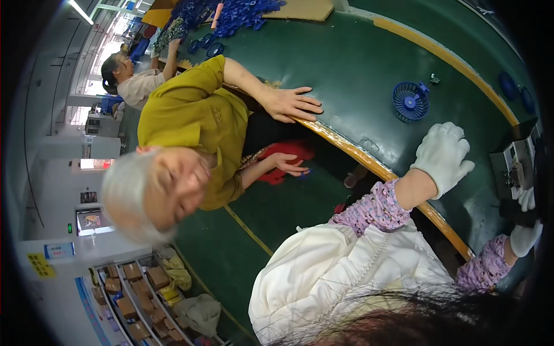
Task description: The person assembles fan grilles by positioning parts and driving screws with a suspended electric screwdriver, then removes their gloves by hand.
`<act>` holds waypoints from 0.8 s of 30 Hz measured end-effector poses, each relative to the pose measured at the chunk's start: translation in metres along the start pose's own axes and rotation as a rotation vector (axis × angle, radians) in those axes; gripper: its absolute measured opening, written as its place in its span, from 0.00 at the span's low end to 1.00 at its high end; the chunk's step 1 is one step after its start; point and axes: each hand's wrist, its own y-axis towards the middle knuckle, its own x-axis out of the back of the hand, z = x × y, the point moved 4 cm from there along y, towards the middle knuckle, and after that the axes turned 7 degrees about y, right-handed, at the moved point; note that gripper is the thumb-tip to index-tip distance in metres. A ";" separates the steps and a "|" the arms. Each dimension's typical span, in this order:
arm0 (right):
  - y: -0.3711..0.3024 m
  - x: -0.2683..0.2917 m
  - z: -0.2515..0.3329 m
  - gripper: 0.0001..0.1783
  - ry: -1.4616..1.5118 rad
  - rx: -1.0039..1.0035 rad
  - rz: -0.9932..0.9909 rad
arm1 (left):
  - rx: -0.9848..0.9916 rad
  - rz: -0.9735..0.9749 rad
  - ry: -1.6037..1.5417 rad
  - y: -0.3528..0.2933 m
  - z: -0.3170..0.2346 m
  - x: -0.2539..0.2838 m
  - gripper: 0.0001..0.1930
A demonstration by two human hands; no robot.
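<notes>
My left hand (pixel 442 158), in a white glove with a flowered sleeve, rests on the green tabletop (pixel 346 69). Its thumb stands apart from the fingers, and nothing shows in its grasp. Just beyond it lies a round blue slatted plastic part (pixel 411 101) with a hub in the middle, not touched by the glove. A small metallic piece (pixel 434 79) sits next to that part. At the far right rim is my right hand (pixel 524 237), also gloved in white, near a dark-framed device (pixel 513 162). Its fingers are small and dim, so their grip is unclear.
A co-worker in a mustard shirt (pixel 184 109) leans at the table's edge, one hand (pixel 291 104) flat on it. Another person (pixel 138 78) works farther off by a heap of blue parts (pixel 231 17). Two dark blue round pieces (pixel 508 86) lie at right. Shelves (pixel 138 294) hold boxes.
</notes>
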 end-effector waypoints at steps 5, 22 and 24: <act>0.040 -0.108 0.010 0.45 0.124 0.127 0.090 | 0.002 0.024 0.045 -0.009 0.007 0.002 0.11; -0.020 -0.096 0.002 0.46 -0.094 0.387 -0.224 | 0.093 -0.136 0.555 -0.056 0.125 0.066 0.18; -0.024 -0.094 0.004 0.47 -0.102 0.414 -0.248 | 0.079 -0.035 0.524 -0.049 0.122 0.061 0.22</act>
